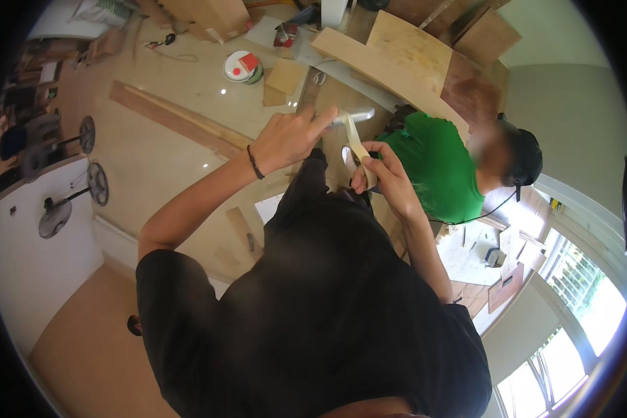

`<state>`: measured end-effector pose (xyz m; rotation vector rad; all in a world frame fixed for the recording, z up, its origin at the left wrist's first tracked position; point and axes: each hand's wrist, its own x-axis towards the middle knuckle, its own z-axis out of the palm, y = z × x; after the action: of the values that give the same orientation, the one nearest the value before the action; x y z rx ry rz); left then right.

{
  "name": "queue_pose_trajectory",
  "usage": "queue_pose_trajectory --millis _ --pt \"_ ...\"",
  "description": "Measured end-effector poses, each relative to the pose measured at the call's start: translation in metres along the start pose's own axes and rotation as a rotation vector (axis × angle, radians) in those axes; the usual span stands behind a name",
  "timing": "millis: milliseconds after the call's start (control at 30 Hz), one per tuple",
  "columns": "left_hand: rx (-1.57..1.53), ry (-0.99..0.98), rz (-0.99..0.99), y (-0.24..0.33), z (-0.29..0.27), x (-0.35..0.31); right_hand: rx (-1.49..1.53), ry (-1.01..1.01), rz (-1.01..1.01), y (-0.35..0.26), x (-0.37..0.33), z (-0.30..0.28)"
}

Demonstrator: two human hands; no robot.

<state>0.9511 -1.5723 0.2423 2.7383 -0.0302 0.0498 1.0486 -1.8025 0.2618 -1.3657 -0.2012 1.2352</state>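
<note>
My left hand (294, 137), with a dark band at its wrist, is closed round a slim silver-grey piece (359, 115) with a rounded end; its exact kind does not show. My right hand (389, 174) grips a roll of masking tape (368, 180), seen partly behind the fingers. From that roll a cream strip of tape (356, 138) runs up to the silver piece by my left fingertips. A shiny pale curved thing (348, 159) shows beside my right fingers; I cannot tell whether it belongs to the roll.
Close on my right, a person in a green shirt (435, 164) and dark cap bends beside a long board (390, 73). Long planks (174, 118) lie on the floor at left, near a white-lidded bucket (243, 67). Standing fans (56, 217) are far left; a white worktop (463, 254) is at right.
</note>
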Motion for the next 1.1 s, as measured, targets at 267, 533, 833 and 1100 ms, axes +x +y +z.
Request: queue_pose_trajectory --millis 267,533,833,1100 --pt "-0.136 -0.081 -0.042 0.004 -0.043 -0.029 0.147 -0.37 0.178 0.027 0.056 0.01" --pt "-0.158 -0.253 0.04 0.015 -0.051 -0.055 0.403 -0.423 0.479 0.032 0.14 0.023" --pt "-0.238 -0.529 -0.12 -0.012 -0.002 -0.072 0.205 -0.488 0.109 -0.067 0.137 0.045" --pt "-0.415 -0.308 -0.436 -0.067 -0.011 -0.028 0.013 -0.207 0.183 -0.091 -0.009 0.063"
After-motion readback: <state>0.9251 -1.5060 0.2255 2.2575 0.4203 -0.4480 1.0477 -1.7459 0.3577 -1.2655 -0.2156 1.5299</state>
